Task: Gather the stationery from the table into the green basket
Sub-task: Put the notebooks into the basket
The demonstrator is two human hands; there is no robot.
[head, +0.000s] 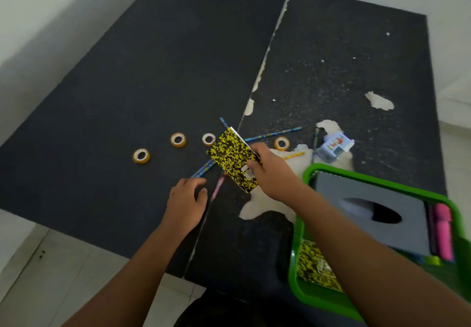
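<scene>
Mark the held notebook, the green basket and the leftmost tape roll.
notebook (233, 159), head view, middle of cover.
green basket (377, 182), head view, far rim.
tape roll (141, 161), head view, near side of ring.

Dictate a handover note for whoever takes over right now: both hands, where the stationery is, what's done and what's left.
Right hand: grips a notebook above the table, not yet in the basket.
Left hand: holds nothing, beside a pink pencil.
Done: the basket holds a grey box, a pink marker and a second notebook.
Left: four tape rolls, several pencils and a small blue item on the table.
</scene>
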